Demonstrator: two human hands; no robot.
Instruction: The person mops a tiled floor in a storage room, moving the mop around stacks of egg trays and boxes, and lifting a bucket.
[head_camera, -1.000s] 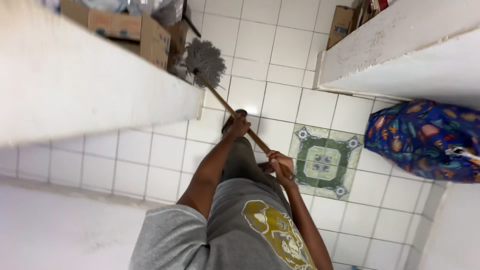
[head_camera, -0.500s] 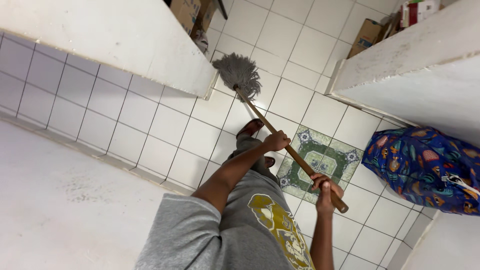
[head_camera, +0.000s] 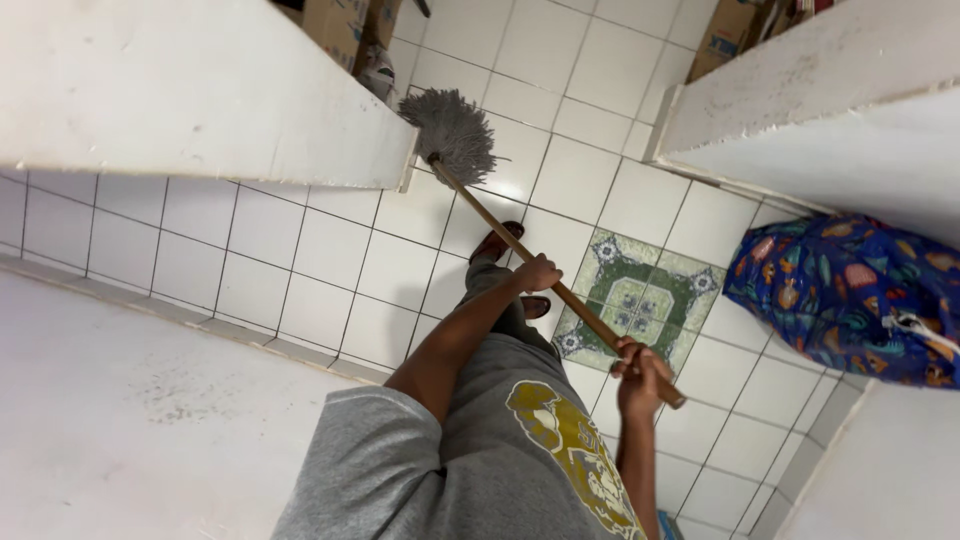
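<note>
Mop (head_camera: 455, 133) head swung nearer white ledge (head_camera: 200, 100).

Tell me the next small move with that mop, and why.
Probably draw the mop head back along the white tiled floor toward the feet. Both hands grip the wooden handle, left hand mid-shaft and right hand near its end, and the head sits at full stretch beside the white ledge, so a pull back looks like the easy stroke.

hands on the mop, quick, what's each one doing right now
Left hand: closed around the mop handle, partway down.
Right hand: closed around the handle near its top end.
</note>
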